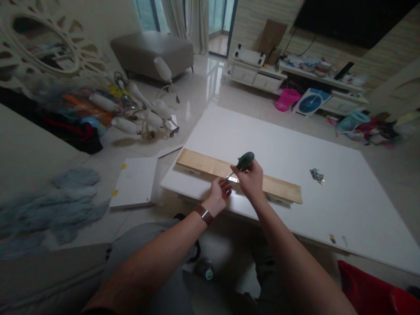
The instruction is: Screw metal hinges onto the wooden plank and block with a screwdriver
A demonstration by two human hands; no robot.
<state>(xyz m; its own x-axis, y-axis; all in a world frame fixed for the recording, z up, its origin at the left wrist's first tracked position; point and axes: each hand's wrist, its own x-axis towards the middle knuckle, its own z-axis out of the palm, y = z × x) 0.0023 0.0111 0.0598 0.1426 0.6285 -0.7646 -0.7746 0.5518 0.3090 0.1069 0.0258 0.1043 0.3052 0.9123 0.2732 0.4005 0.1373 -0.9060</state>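
My right hand is closed round a screwdriver with a dark green handle, its shaft slanting down to the left. The shaft's tip is by a small metal plate with holes, at the near edge of a long wooden board. My left hand is beside the tip, fingers curled in at the board's edge; whatever they pinch is hidden or too small to name. The board lies on a large white panel. Several metal brackets lie in a small pile to the right.
Small hardware pieces lie near the panel's front edge. A white box-like piece stands on the floor at left, with a lamp with several white shades beyond it. A bottle is between my legs. Something red is at lower right.
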